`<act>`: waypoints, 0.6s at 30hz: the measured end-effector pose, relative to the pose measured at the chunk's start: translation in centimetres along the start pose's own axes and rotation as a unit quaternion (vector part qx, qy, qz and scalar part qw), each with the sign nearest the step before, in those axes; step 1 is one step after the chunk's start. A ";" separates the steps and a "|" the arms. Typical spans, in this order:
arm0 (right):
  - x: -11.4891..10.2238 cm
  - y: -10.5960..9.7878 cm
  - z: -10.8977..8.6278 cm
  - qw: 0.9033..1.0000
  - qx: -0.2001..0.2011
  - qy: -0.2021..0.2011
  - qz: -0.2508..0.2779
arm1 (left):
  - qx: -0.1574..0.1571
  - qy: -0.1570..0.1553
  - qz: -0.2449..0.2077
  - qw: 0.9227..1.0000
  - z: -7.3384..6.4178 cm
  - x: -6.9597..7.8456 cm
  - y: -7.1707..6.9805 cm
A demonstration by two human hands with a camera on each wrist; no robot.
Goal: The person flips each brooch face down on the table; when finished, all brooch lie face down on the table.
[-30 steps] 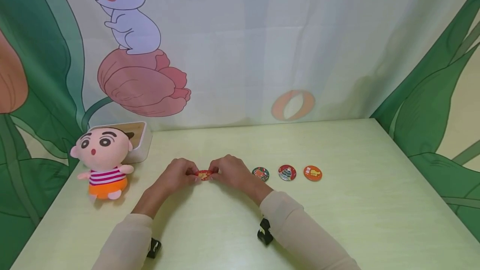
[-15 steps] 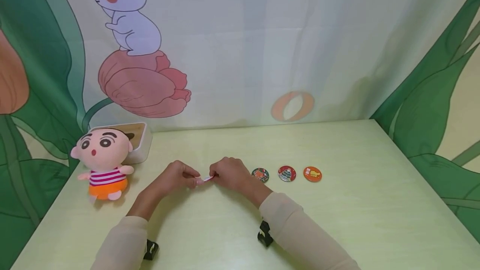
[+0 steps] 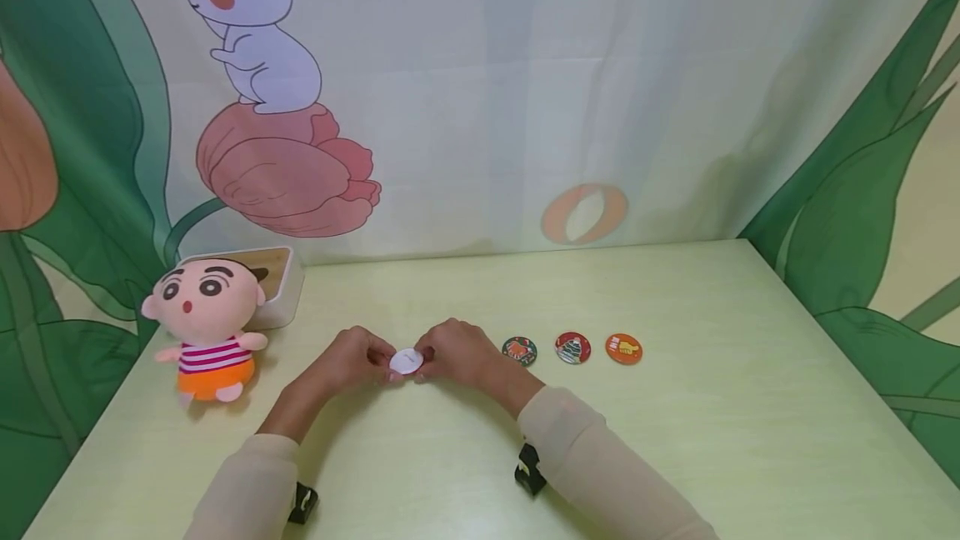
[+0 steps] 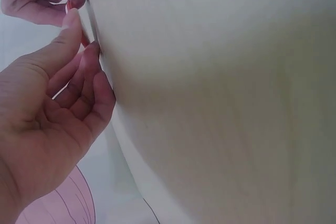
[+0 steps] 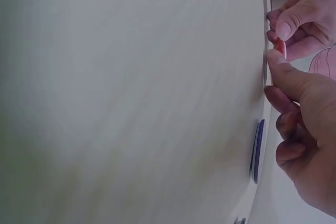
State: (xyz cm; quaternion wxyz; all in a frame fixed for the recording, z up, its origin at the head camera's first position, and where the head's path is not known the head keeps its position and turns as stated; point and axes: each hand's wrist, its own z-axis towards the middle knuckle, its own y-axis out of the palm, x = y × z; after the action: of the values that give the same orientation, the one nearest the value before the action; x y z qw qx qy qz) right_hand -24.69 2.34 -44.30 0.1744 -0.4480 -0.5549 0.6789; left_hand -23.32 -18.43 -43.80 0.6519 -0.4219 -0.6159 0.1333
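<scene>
Between both hands is a small round picture disc [image 3: 407, 362], its plain white side with a faint small mark facing up. My left hand [image 3: 358, 358] pinches its left edge between thumb and fingers. On the opposite edge, my right hand [image 3: 459, 352] pinches it too. In the left wrist view the disc [image 4: 85, 39] shows edge-on as a thin red and white strip. The right wrist view also shows the red disc [image 5: 281, 47] between the two thumbs. To the right lie a dark green disc [image 3: 519, 351], a red tree disc [image 3: 573, 348] and an orange disc [image 3: 624, 349].
A plush doll [image 3: 206, 327] in a striped top and orange shorts leans at the left, in front of a white box [image 3: 288, 298]. The pale table [image 3: 712, 423] ends at a printed curtain [image 3: 480, 107] behind.
The disc in my hands has been flipped from its red printed side, past a tilted edge, to its white side. Both hands stay in nearly the same place.
</scene>
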 end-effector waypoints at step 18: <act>-0.4 0.1 -0.1 0.999 0.004 0.033 0.026 | 0.009 0.008 0.022 1.000 -0.2 0.3 0.1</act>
State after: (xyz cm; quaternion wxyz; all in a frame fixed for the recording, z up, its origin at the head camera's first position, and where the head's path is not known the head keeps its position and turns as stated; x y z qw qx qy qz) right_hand -24.38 2.04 -44.20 0.1771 -0.4837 -0.5341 0.6704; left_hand -23.06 -18.27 -43.61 0.6571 -0.4306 -0.6003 0.1497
